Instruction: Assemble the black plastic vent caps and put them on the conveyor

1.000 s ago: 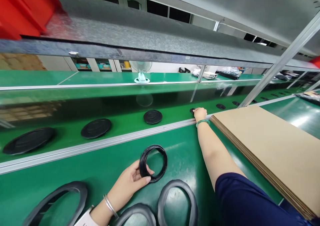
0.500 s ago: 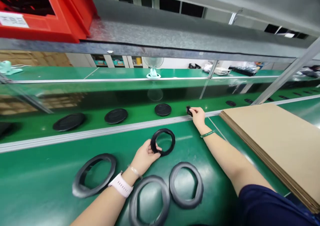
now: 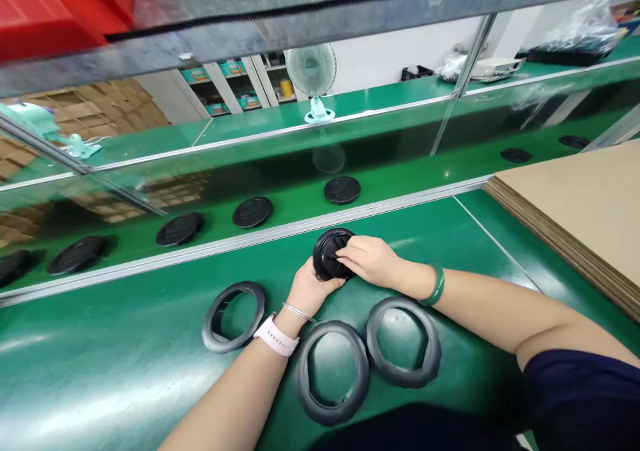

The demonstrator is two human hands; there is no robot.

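Above the green worktop, my left hand (image 3: 307,290) is closed on the lower left edge of a black ring (image 3: 318,259). A round black disc (image 3: 329,246) sits at the ring's opening; whether it is fully seated I cannot tell. The fingers of my right hand (image 3: 373,259) pinch the middle of this disc, hiding part of it. Three larger dark grey rings lie nearby: one ring (image 3: 210,328) left of my left wrist, a second ring (image 3: 303,379) between my forearms, and a third ring (image 3: 431,348) under my right forearm.
Beyond a metal rail (image 3: 280,233), a green conveyor belt (image 3: 295,204) carries several black discs (image 3: 342,189). Cardboard sheets (image 3: 575,191) are stacked at the right. A metal shelf (image 3: 300,21) with a red bin (image 3: 60,11) overhangs the top. A small fan (image 3: 313,71) stands behind.
My right hand has come back from the belt's edge with the dark part to the ring in my left hand. The view has shifted, and the belt's discs appear displaced.
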